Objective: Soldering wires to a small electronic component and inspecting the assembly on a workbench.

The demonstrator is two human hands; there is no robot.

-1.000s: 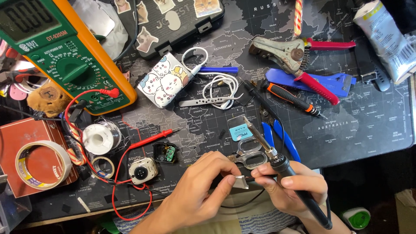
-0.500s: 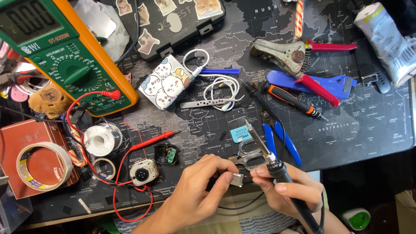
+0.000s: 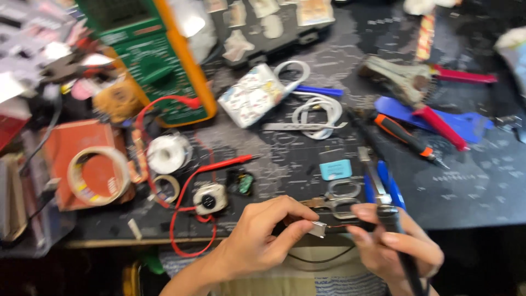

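Cluttered with tools, a dark desk (image 3: pixel 471 192) is filling the head view: a green and orange multimeter (image 3: pixel 148 55) with red leads, a roll of tape (image 3: pixel 97 175), a solder spool (image 3: pixel 167 153), a red-handled stripper (image 3: pixel 416 82).

At the near edge the left hand (image 3: pixel 263 238) is pinching a small metal connector (image 3: pixel 318 228), fingers closed on its end, thin wires trailing from it. It looks light, stiff and easily bent, best held by its shell.

The right hand (image 3: pixel 400 249) is gripping a soldering iron (image 3: pixel 383 203) like a pen, beside the connector. Motion blur is smearing everything; the iron's tip, joint and wire ends are hard to make out.
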